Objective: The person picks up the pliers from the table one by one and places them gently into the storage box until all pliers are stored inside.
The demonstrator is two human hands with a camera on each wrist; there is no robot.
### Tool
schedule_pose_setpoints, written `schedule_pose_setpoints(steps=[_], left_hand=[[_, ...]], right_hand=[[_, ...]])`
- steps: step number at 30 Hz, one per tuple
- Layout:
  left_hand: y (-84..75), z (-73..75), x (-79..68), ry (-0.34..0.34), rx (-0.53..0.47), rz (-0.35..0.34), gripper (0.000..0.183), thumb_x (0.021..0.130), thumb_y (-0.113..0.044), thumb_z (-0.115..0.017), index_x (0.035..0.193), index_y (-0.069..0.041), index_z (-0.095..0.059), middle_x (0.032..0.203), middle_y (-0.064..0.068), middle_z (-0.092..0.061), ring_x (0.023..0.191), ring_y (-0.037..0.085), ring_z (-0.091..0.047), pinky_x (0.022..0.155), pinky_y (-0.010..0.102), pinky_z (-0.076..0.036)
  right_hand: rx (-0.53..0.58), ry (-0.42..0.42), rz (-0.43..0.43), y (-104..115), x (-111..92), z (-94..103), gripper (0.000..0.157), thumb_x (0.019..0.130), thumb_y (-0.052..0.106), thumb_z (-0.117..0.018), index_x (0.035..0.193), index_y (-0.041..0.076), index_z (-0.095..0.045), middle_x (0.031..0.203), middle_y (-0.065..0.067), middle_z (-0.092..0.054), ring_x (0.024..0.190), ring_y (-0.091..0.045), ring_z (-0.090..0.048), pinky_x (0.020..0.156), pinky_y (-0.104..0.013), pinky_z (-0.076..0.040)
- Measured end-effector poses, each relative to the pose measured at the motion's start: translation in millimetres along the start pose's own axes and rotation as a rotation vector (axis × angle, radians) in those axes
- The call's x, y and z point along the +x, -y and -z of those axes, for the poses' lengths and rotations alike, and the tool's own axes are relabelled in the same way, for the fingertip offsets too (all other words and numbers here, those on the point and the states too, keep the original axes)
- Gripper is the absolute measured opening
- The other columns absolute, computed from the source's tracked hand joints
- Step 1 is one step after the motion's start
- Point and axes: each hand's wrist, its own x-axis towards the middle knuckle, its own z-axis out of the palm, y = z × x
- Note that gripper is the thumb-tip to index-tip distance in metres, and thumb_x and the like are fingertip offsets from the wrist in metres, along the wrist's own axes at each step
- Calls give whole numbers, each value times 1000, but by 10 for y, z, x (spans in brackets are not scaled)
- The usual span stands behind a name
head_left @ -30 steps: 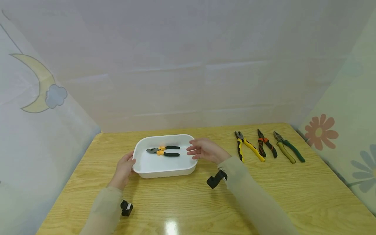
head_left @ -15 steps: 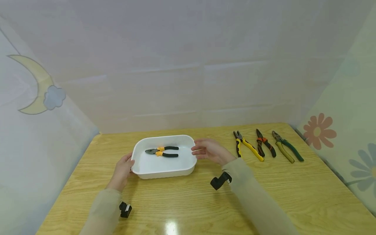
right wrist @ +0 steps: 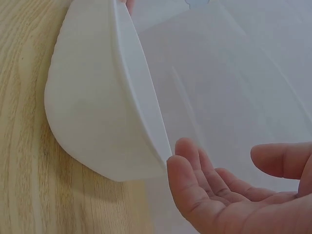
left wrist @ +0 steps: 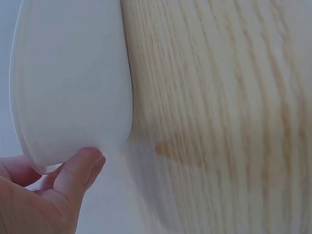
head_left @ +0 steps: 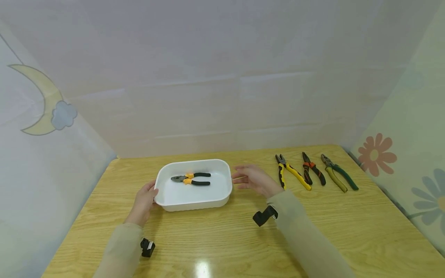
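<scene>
While a printed moon [head_left: 51, 99] shows at ten o'clock, the left hand [head_left: 143, 201] comes first along the bench [head_left: 208, 239], its fingers curled round the rim of a white tray [head_left: 180, 195] between the tray's eight and nine o'clock. The tray appears to sit on the bench, its long sides running from nine to three. Inside it lies a pair of black-and-orange pliers [head_left: 188, 181], nose toward nine, spread handles toward three, clear of both end walls. At the tray's three o'clock is the right hand [head_left: 255, 180], holding nothing, its fingers loosely extended toward the rim; the fingertips are right at the edge, and whether they touch it I cannot tell. Farther along, between two and three o'clock from that hand, three more lie in a row, well apart from the tray: yellow-and-black pliers [head_left: 285, 165], handles spread toward six and five; red-and-black pliers [head_left: 311, 165], nose near eleven; and green-and-olive pliers [head_left: 330, 165], nose also near eleven. A red flower [head_left: 374, 155] is printed beyond. As for progress, I judge the work only partway: one pair is inside the tray, while three remain outside it, touched by neither hand.
</scene>
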Motion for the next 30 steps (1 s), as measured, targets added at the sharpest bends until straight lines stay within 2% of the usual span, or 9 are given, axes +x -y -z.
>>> schedule_pose_setpoints(steps=[10, 17, 25, 30], left_hand=[[4, 1, 19, -1, 14, 6, 51, 105, -5, -29, 153, 4, -13, 158, 21, -17, 136, 40, -32, 105, 52, -35], [1, -1, 11, 3, 12, 3, 51, 106, -6, -29, 153, 4, -12, 158, 21, -17, 136, 40, -32, 105, 51, -36], [-9, 1, -6, 4, 36, 1, 51, 106, -7, -30, 153, 3, -13, 158, 21, -18, 134, 40, -35, 100, 47, -40], [-15, 1, -16, 11, 32, -5, 51, 106, -6, -30, 153, 3, -13, 158, 21, -18, 135, 40, -34, 99, 46, -41]], right_hand=[[-22, -16, 5, -59, -59, 96, 46, 104, 8, -38, 145, -10, -30, 128, -30, -52, 97, -23, -64, 82, -33, -53], [-45, -31, 7, -89, -84, 160, 46, 104, 9, -38, 146, -9, -31, 127, -28, -54, 93, -18, -65, 85, -35, -52], [-74, -74, 19, -113, -104, 190, 47, 103, 8, -41, 145, -10, -32, 126, -29, -55, 96, -22, -65, 90, -41, -50], [-74, -80, 24, -125, -126, 225, 46, 103, 8, -42, 145, -10, -32, 124, -27, -56, 95, -21, -64, 86, -39, -51]])
